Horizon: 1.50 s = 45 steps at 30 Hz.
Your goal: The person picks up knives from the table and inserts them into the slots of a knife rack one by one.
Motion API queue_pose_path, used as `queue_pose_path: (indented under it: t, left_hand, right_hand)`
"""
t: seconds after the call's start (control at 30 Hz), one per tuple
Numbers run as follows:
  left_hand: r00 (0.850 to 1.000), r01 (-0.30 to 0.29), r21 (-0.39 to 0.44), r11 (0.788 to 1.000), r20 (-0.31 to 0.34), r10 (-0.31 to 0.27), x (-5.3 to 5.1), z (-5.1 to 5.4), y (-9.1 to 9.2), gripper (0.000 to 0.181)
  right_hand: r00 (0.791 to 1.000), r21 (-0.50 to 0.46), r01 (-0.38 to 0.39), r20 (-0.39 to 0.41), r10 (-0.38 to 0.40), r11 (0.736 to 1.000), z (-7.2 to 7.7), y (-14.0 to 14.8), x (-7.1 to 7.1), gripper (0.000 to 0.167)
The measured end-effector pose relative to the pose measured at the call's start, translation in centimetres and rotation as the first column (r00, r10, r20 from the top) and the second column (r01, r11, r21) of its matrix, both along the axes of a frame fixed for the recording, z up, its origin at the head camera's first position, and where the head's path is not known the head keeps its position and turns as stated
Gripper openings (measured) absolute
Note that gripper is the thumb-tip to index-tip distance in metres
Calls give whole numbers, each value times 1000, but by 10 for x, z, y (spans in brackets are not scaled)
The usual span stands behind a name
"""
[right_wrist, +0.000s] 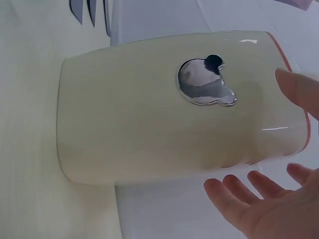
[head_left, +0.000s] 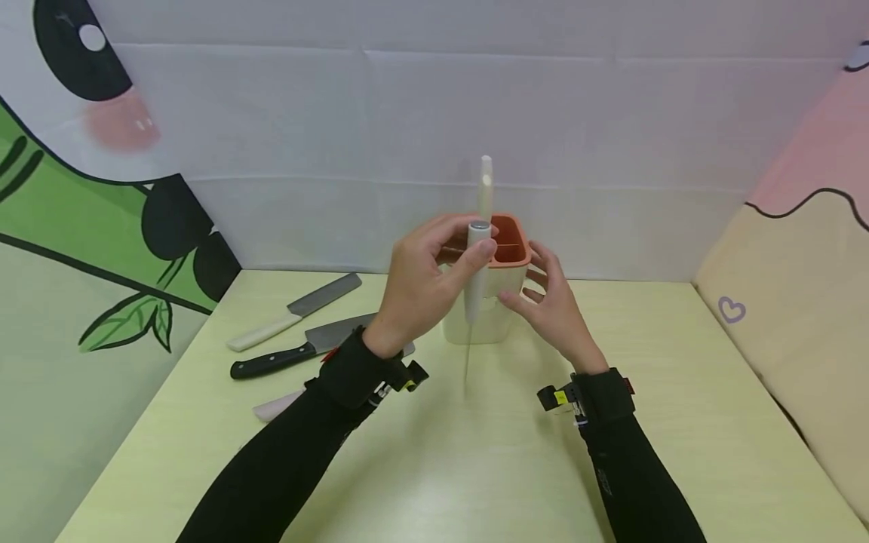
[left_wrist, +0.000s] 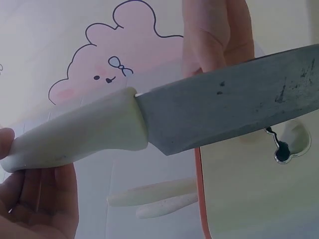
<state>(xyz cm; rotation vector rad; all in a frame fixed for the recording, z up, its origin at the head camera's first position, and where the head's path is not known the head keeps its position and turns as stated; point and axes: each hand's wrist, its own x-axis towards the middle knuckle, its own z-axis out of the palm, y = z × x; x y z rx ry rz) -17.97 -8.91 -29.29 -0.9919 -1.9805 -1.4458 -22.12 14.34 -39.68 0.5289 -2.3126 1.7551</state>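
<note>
Behind the pale counter (head_left: 679, 392) hangs one light cloth (head_left: 577, 143) with folds, and cartoon pictures are printed at its two sides. On the counter, near this cloth, stands one cream holder (head_left: 502, 328) with an orange rim; one shiny emblem (right_wrist: 199, 84) is on its front. From the holder two white handles (left_wrist: 149, 193) stick out, close beside each other; into which compartment they go, I cannot tell. To the left lie three knives: one with a white handle (head_left: 265, 333), one with a black handle (head_left: 271, 363), and a third (head_left: 277, 406), of which the sleeve hides the greater part. A fourth knife (head_left: 475, 279) is in the person's left grip (head_left: 428, 279): thumb and fingers are closed on the end of its white handle, and its single blade, with some dark spots, points downward in front of the holder, above the counter. The right grip (head_left: 553, 309) is loosely open at the right side of the holder, its one thumb before the front face and its four fingers bent along the side; it has hold of nothing. Two black sleeves (head_left: 638, 452) cover the arms, and each wrist bears one small camera (head_left: 553, 397).
</note>
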Motion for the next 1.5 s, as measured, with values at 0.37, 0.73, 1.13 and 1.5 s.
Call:
queue_pose_path:
  t: [0.37, 0.73, 1.13, 1.5]
  left_hand:
    - [1000, -5, 4, 1000, -16, 5, 0, 3, 1, 26]
    - [999, -14, -7, 1000, -30, 14, -2, 8, -2, 26]
    - [997, 39, 28, 999, -62, -38, -13, 56, 0, 24]
    - [995, 23, 4, 1000, -100, -23, -28, 114, 4, 27]
  right_hand:
    - [995, 0, -79, 59, 79, 997, -31, -4, -30, 110]
    - [995, 46, -73, 74, 70, 996, -45, -11, -30, 99]
    - [995, 58, -76, 65, 72, 995, -47, -14, -28, 97]
    - [995, 36, -77, 69, 74, 996, -51, -13, -28, 97]
